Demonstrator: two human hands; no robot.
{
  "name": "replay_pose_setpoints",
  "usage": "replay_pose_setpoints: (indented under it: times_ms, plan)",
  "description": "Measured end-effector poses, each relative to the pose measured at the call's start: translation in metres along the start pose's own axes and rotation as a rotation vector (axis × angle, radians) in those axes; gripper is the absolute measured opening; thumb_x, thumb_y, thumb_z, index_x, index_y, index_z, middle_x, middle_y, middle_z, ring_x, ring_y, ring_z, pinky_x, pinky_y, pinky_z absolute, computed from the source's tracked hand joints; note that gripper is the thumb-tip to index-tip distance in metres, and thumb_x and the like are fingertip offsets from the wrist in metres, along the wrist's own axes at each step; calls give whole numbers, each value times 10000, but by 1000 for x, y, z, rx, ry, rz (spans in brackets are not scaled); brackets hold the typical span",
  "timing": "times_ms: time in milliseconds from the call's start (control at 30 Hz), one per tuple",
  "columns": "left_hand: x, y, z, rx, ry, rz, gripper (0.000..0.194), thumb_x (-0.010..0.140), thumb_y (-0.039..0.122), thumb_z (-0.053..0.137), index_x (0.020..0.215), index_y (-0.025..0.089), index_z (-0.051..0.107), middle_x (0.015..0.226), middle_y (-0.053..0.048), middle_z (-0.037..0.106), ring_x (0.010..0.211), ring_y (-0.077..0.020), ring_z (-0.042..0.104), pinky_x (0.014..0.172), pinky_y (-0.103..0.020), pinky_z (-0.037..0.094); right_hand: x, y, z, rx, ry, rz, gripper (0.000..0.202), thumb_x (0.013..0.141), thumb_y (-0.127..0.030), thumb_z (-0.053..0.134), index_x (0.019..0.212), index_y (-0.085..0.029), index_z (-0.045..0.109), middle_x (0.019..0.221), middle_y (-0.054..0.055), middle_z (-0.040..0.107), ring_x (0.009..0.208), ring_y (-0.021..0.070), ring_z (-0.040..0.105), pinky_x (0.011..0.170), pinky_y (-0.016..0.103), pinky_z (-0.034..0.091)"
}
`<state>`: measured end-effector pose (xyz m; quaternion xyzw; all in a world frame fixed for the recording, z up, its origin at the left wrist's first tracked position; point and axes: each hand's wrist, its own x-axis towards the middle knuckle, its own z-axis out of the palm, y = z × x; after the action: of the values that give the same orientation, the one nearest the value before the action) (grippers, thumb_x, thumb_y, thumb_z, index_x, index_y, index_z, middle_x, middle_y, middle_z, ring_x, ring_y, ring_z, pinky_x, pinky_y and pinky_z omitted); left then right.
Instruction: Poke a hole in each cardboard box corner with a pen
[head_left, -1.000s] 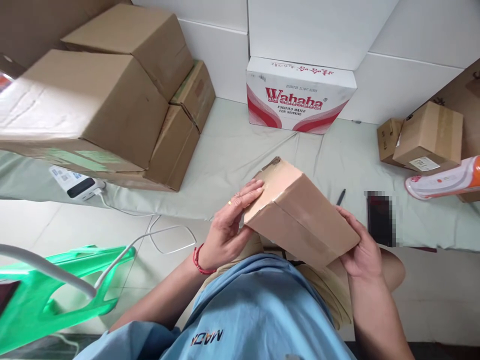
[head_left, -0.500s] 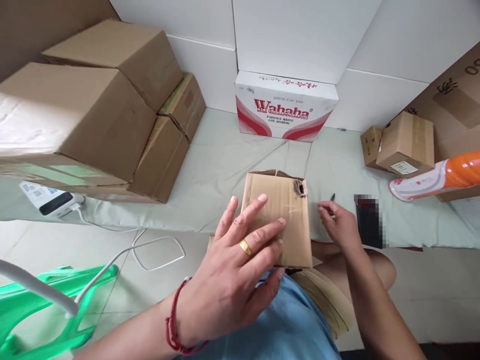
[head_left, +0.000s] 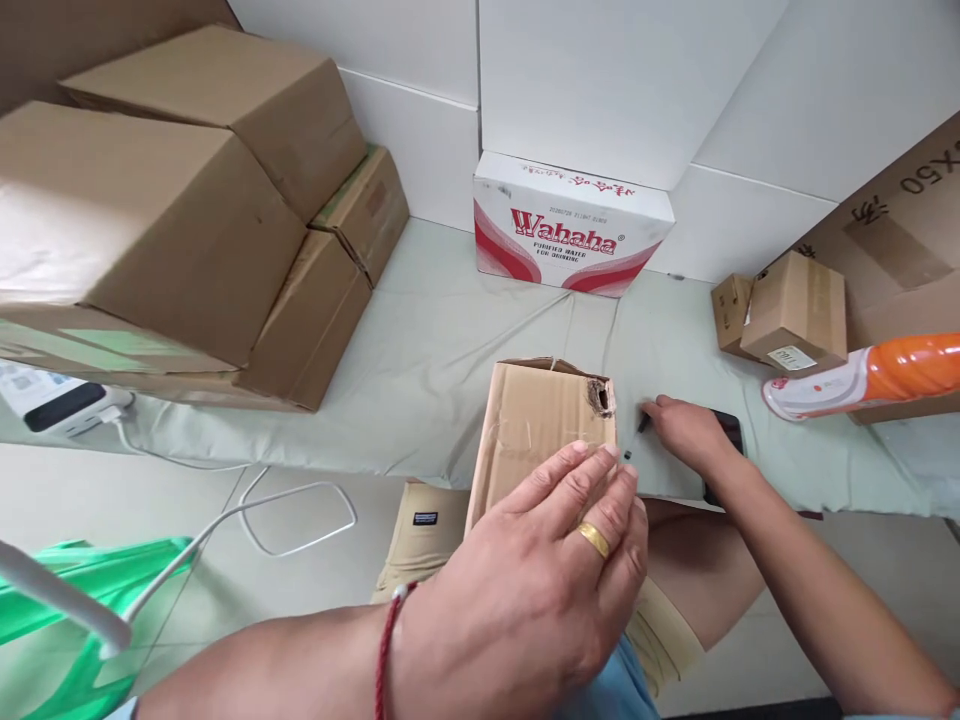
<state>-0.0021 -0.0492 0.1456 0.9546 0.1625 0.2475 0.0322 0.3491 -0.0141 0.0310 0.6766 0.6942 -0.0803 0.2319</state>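
Plainly, left hand [head_left: 536, 575] touches one box [head_left: 536, 415], right hand [head_left: 686, 432] one pen [head_left: 643, 424].

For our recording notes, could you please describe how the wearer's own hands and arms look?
The left hand wears a gold ring and, at its wrist, a red cord bracelet with a pale bead. The right hand shows no ring, bracelet or glove. Both forearms look bare.
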Motion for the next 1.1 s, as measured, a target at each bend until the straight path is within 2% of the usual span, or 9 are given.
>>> replay_pose_setpoints:
  times_ms: [100, 200, 400, 500, 600, 700, 833, 967, 1100]
  plan:
    - [2, -8, 7, -20, -34, 9, 459, 1105, 324, 601, 1459, 34, 643, 1573, -170, 660, 1514, -323, 600, 1321, -452, 473, -3, -8, -1, -24, 11, -66, 374, 1051, -144, 428, 1309, -186, 695, 1133, 133, 712, 1015, 251, 715, 693, 298, 367]
    - [0, -10, 10, -32, -30, -53, 483, 1137, 358, 551, 1476, 21, 615, 1616, -193, 616, 1566, -326, 544, 1325, -442, 463, -5, -17, 2, -6, 24, -121, 307, 1042, -157, 463, 1230, -197, 702, 1138, 121, 727, 984, 231, 719, 669, 287, 347]
    - [-2, -4, 9, 13, -10, -75, 494, 1122, 389, 593, 1446, 19, 641, 1584, -190, 643, 1552, -323, 561, 1305, -430, 479, -6, -14, 2, 111, 129, -62, 96, 967, -216, 583, 992, -182, 669, 880, 82, 747, 816, 214, 698, 662, 285, 383]
    - [0, -3, 10, 26, -17, -77, 515, 1107, 405, 620, 1447, 19, 649, 1574, -189, 653, 1539, -328, 576, 1294, -430, 491, -15, -12, -16, 543, 460, 81, 57, 913, -266, 623, 892, -218, 601, 677, -14, 623, 605, 149, 572, 603, 262, 394]
    - [1, -3, 11, 17, -20, -72, 510, 1108, 395, 614, 1449, 17, 651, 1564, -189, 661, 1526, -326, 591, 1291, -429, 495, -33, -27, -49, 1387, 809, 84, 140, 868, -300, 688, 831, -242, 566, 603, -64, 517, 501, 108, 431, 478, 227, 301]
    - [1, -3, 11, -3, -7, -90, 482, 1119, 364, 584, 1446, 17, 653, 1564, -186, 663, 1526, -321, 591, 1298, -429, 491, -53, -55, -86, 1804, 756, -55, 147, 861, -298, 772, 961, -217, 700, 684, -20, 634, 505, 94, 440, 431, 210, 275]
    - [-3, -1, 12, -13, -9, -99, 469, 1122, 356, 579, 1444, 23, 651, 1585, -190, 645, 1545, -326, 569, 1304, -434, 483, -67, -89, -118, 1866, 698, -201, 147, 844, -252, 856, 932, -207, 747, 714, -12, 654, 470, 58, 423, 410, 193, 301]
    - [-6, 4, 14, 19, -27, -85, 526, 1117, 387, 585, 1477, 5, 620, 1620, -219, 602, 1564, -354, 542, 1309, -460, 469, -64, -106, -128, 1962, 754, -246, 232, 864, -307, 851, 795, -223, 646, 602, -62, 517, 445, 56, 344, 362, 162, 232]
    - [-10, 7, 16, 41, -20, -84, 539, 1120, 393, 572, 1489, 3, 617, 1622, -221, 599, 1566, -359, 538, 1317, -490, 445, -64, -107, -128, 1878, 721, -230, 156, 957, -364, 786, 989, -217, 743, 691, -12, 678, 451, 59, 373, 359, 162, 272]
